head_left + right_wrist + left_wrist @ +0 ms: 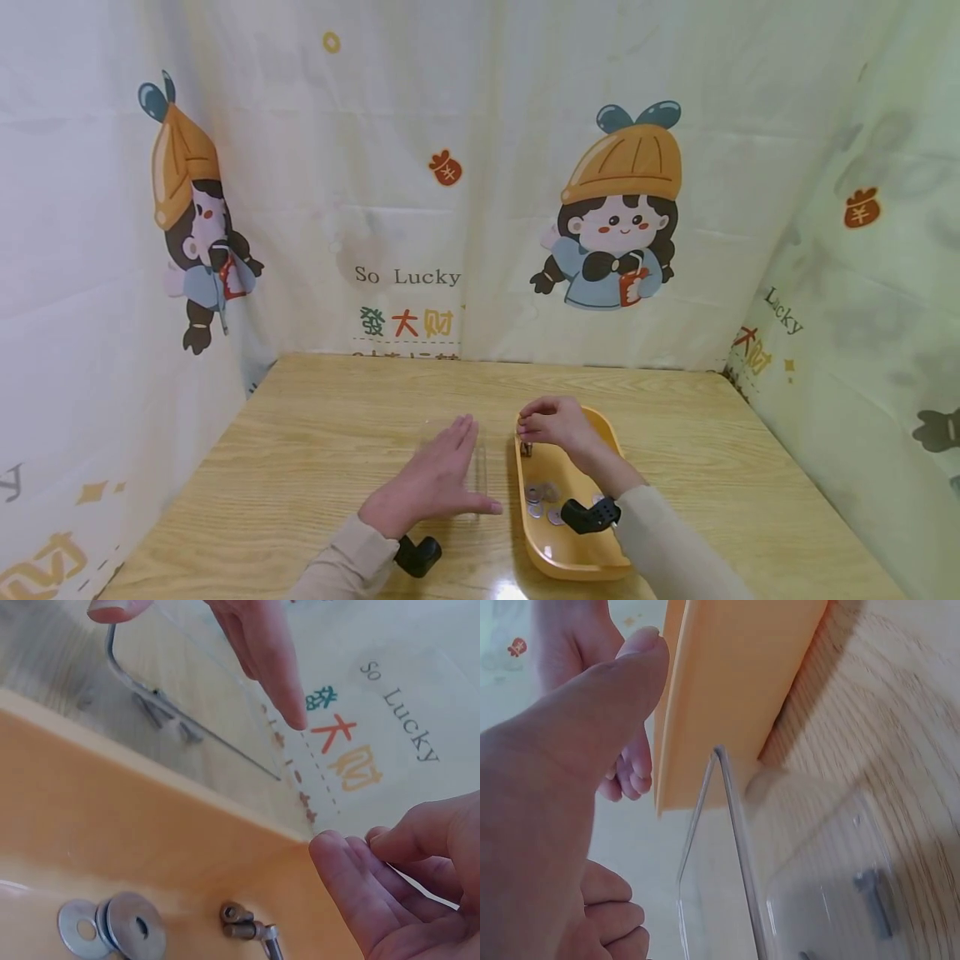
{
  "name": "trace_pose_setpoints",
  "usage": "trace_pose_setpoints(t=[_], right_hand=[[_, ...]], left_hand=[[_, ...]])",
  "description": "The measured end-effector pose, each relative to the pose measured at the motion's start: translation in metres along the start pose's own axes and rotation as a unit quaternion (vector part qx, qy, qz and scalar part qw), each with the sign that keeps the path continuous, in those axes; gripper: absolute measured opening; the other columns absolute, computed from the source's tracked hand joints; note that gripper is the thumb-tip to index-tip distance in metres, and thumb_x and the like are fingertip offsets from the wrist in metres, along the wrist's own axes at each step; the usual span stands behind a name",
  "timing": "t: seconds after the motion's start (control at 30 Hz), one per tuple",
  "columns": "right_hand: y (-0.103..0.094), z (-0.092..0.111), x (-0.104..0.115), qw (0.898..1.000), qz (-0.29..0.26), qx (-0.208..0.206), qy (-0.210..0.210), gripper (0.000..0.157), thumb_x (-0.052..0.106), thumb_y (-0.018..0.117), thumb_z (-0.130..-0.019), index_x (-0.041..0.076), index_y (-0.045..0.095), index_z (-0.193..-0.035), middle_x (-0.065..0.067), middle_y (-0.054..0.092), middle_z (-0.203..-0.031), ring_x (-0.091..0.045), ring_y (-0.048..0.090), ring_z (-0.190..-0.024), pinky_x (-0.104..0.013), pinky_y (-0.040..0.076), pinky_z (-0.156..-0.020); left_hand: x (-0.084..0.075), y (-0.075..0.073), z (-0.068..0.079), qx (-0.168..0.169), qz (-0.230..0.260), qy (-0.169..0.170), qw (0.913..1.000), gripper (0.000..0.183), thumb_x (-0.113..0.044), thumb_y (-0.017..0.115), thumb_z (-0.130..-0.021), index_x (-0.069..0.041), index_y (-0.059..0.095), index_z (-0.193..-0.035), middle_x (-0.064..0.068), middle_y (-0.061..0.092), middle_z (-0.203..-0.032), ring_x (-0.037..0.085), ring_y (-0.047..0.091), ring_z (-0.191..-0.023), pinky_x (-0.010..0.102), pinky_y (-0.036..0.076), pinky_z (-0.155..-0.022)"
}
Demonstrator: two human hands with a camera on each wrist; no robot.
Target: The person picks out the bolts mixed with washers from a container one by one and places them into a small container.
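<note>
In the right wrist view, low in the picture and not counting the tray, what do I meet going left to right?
Flat washers, then metal bolts, then the right hand.

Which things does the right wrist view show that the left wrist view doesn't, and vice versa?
Right wrist only: the washers and socket-head screws inside the orange tray, and the "So Lucky" print.
Left wrist only: the tray's outer wall and a red pouch print.
Both: left hand, right hand, tray, and clear box with metal parts inside.
</note>
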State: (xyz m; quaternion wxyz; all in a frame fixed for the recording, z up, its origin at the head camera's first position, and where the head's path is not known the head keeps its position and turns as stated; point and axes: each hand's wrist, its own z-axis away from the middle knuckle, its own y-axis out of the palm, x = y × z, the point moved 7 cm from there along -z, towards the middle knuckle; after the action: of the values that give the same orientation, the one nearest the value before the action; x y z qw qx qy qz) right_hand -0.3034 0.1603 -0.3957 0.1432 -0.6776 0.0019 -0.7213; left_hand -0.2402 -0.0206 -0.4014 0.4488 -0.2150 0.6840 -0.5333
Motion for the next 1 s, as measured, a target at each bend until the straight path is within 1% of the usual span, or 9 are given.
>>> trace_pose_setpoints(t=[0.13, 0.27, 0.4, 0.5, 0.67, 0.9, 1.0], right_hand=[[-0.005, -0.001, -0.005, 1.000, -0.007, -0.014, 0.008, 0.020, -0.003, 0.057, -0.095, -0.017, 0.061, -0.110, -0.028, 0.068, -0.104, -0.030, 0.073, -0.089, -0.043, 0.060, -0.087], [-0.008, -0.001, -0.010, 0.999, -0.001, -0.029, 0.016, 0.019, -0.005, 0.056, -0.095, -0.015, 0.063, -0.109, -0.027, 0.068, -0.104, -0.032, 0.072, -0.092, -0.043, 0.060, -0.087], [-0.009, -0.001, -0.016, 0.999, 0.013, -0.037, 0.025, 0.018, -0.004, 0.055, -0.095, -0.014, 0.065, -0.107, -0.026, 0.069, -0.102, -0.034, 0.072, -0.093, -0.045, 0.059, -0.089], [-0.009, 0.000, -0.021, 0.998, 0.026, -0.040, 0.030, 0.019, -0.004, 0.055, -0.094, -0.014, 0.066, -0.106, -0.027, 0.070, -0.102, -0.034, 0.072, -0.094, -0.047, 0.058, -0.090], [-0.007, 0.001, -0.029, 0.998, 0.047, -0.037, 0.033, 0.021, -0.004, 0.055, -0.093, -0.014, 0.067, -0.106, -0.027, 0.071, -0.102, -0.033, 0.073, -0.093, -0.045, 0.059, -0.088], [-0.004, 0.002, -0.034, 0.997, 0.059, -0.030, 0.033, 0.023, -0.005, 0.053, -0.092, -0.018, 0.066, -0.107, -0.029, 0.071, -0.100, -0.033, 0.073, -0.091, -0.045, 0.060, -0.085], [-0.003, 0.002, -0.035, 0.997, 0.058, -0.027, 0.039, 0.024, -0.006, 0.052, -0.092, -0.018, 0.065, -0.108, -0.029, 0.071, -0.100, -0.032, 0.073, -0.090, -0.043, 0.061, -0.085]], left_hand=[[-0.006, 0.002, -0.002, 0.001, 0.004, 0.009, 0.9999, 0.121, -0.072, 0.067, -0.077, 0.004, 0.018, -0.156, 0.020, 0.012, -0.165, 0.034, 0.017, -0.153, 0.048, 0.026, -0.123], [-0.012, 0.004, -0.004, 0.005, 0.002, 0.016, 0.9999, 0.121, -0.072, 0.067, -0.077, 0.005, 0.018, -0.156, 0.021, 0.012, -0.165, 0.033, 0.018, -0.153, 0.048, 0.026, -0.122], [-0.016, 0.007, -0.007, 0.009, -0.020, 0.021, 0.9996, 0.119, -0.075, 0.062, -0.079, 0.003, 0.019, -0.156, 0.020, 0.013, -0.165, 0.032, 0.019, -0.153, 0.046, 0.027, -0.122], [-0.021, 0.010, -0.009, 0.009, -0.033, 0.025, 0.9991, 0.114, -0.074, 0.060, -0.082, 0.002, 0.019, -0.156, 0.019, 0.014, -0.165, 0.032, 0.019, -0.153, 0.045, 0.027, -0.122], [-0.028, 0.013, -0.010, 0.017, -0.043, 0.032, 0.9984, 0.109, -0.074, 0.055, -0.085, 0.001, 0.019, -0.157, 0.018, 0.014, -0.165, 0.030, 0.018, -0.153, 0.044, 0.027, -0.123], [-0.039, 0.021, -0.013, 0.030, -0.027, 0.048, 0.9980, 0.107, -0.070, 0.057, -0.087, 0.001, 0.018, -0.157, 0.018, 0.014, -0.165, 0.030, 0.017, -0.154, 0.044, 0.026, -0.123], [-0.043, 0.023, -0.014, 0.032, -0.041, 0.057, 0.9970, 0.107, -0.071, 0.056, -0.087, 0.001, 0.019, -0.157, 0.018, 0.015, -0.165, 0.029, 0.018, -0.153, 0.043, 0.027, -0.123]])
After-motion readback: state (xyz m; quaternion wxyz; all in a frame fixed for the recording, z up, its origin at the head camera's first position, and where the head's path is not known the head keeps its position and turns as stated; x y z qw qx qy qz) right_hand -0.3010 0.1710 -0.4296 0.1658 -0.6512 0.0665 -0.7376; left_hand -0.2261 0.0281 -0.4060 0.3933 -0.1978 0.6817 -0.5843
